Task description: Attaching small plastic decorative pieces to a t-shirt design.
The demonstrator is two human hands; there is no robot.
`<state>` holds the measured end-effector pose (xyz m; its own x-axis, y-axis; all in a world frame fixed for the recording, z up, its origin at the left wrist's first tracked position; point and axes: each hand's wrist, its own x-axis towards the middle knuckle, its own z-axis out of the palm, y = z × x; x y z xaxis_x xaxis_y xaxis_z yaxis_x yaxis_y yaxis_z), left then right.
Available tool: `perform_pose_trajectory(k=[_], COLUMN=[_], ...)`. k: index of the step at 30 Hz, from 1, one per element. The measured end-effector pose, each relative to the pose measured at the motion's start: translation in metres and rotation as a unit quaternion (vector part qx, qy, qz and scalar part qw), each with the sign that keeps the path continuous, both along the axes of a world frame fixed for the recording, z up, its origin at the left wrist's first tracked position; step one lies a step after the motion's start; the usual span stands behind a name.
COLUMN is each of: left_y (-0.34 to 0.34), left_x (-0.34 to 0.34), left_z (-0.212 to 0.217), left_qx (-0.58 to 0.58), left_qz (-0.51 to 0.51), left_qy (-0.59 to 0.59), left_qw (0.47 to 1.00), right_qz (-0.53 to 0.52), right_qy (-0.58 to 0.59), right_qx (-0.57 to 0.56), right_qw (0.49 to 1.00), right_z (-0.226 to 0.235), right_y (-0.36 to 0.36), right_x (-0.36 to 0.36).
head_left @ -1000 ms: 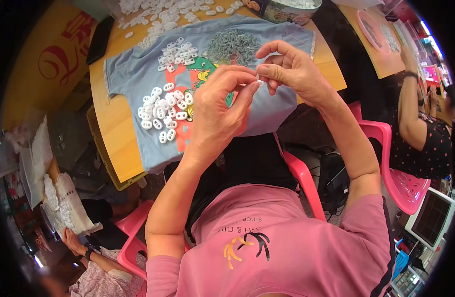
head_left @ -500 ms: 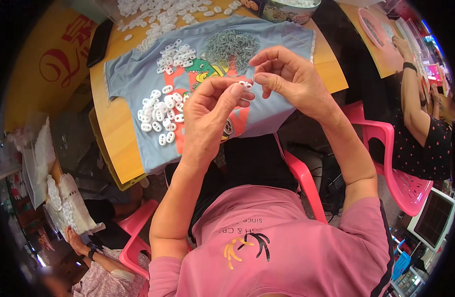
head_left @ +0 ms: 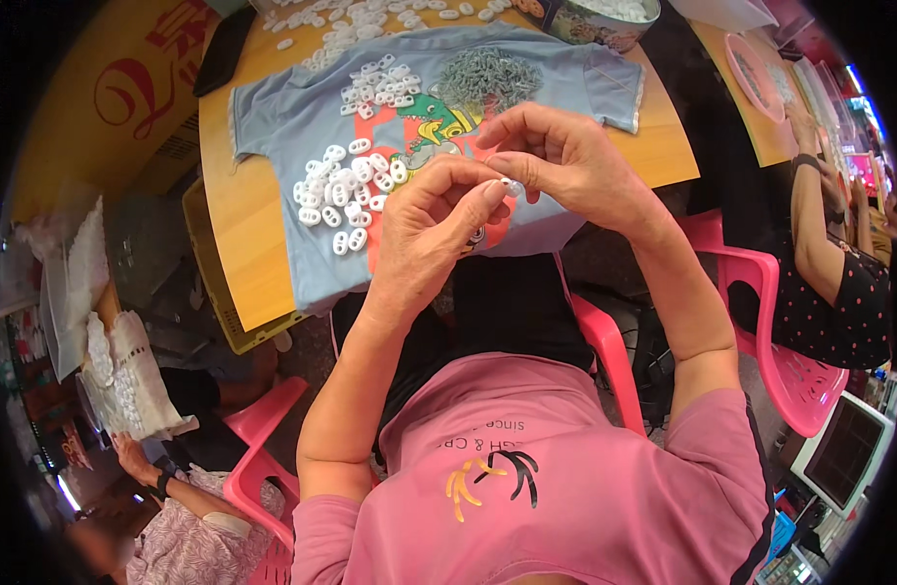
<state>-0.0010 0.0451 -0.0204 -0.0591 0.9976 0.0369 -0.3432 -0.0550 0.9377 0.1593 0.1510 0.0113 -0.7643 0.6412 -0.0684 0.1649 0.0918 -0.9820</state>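
Note:
Between the thumb and fingers of my left hand (head_left: 438, 219) is a small white oval plastic piece (head_left: 512, 187). My right hand (head_left: 570, 166) meets it from the right, its thumb against the piece and its fingers curled; anything tiny in that pinch is hidden. Both hands are above a light blue T-shirt (head_left: 292, 117) spread over the table. Left of them lies a heap of white two-holed oval pieces (head_left: 343, 190). Farther back are a second cluster of white pieces (head_left: 380, 86) and a mound of small grey-green parts (head_left: 489, 80).
The wooden table (head_left: 236, 263) also bears scattered white ovals (head_left: 360, 24), a dark phone (head_left: 224, 49) and a round tin (head_left: 609, 24) at the back. Pink chairs (head_left: 770, 341) flank me. A person's hand (head_left: 141, 463) is at the lower left; another person (head_left: 829, 263) sits at right.
Both hands have come closer together, and my right thumb now meets the white piece. The whole scene has shifted slightly to the right and up at the table.

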Motion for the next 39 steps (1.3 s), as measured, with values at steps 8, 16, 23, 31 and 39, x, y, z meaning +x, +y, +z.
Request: perform_pose_trajectory(k=[8, 16, 23, 31, 39], left_y=[-0.006, -0.012, -0.017, -0.019, -0.019], left_x=[-0.007, -0.008, -0.010, -0.010, -0.010], left_z=[-0.005, 0.005, 0.006, 0.008, 0.006], left_qx=[-0.045, -0.049, -0.059, -0.056, -0.049], left_qz=[0.012, 0.037, 0.053, 0.061, 0.076], left_qy=[-0.107, -0.148, -0.099, -0.095, -0.076], left_qw=[0.993, 0.987, 0.992, 0.992, 0.993], right_qz=[-0.012, -0.083, -0.102, -0.093, -0.102], right_qy=[0.042, 0.085, 0.116, 0.115, 0.134], right_qx=[-0.064, -0.009, -0.019, -0.048, -0.040], right_qw=[0.997, 0.993, 0.988, 0.988, 0.985], right_z=[-0.006, -0.016, -0.017, -0.023, -0.025], right_y=[-0.009, -0.024, -0.030, -0.039, -0.041], right_x=[-0.001, -0.010, -0.021, -0.024, -0.026])
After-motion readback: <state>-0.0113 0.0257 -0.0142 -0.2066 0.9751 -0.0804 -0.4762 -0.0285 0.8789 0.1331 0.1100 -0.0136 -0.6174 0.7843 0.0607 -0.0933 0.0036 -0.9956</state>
